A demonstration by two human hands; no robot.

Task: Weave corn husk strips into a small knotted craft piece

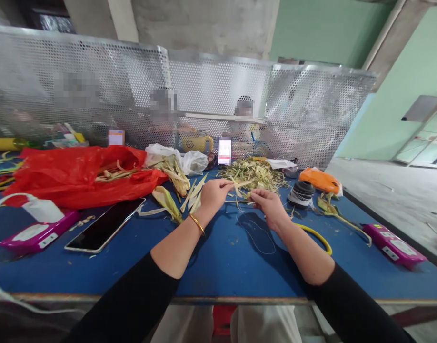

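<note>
My left hand (214,194), with a gold bangle at the wrist, pinches a pale strip of corn husk (238,186) over the middle of the table. Close by on the right, my right hand (269,206) has its thumb and fingertips pressed together; what lies between them is too small to make out. A thin thread (264,252) loops on the blue tabletop below the hands. Behind them rises a heap of shredded husk (256,172). Whole husk leaves (164,202) lie left of my left hand. A dark spool of thread (301,193) stands right of my right hand.
On the left are a red plastic bag (79,174), a phone (106,227) and a magenta box (43,233) with a white plug. To the right sit an orange bag (320,181), another magenta box (393,245) and a yellow hoop (316,234). A perforated metal screen (218,81) closes off the back.
</note>
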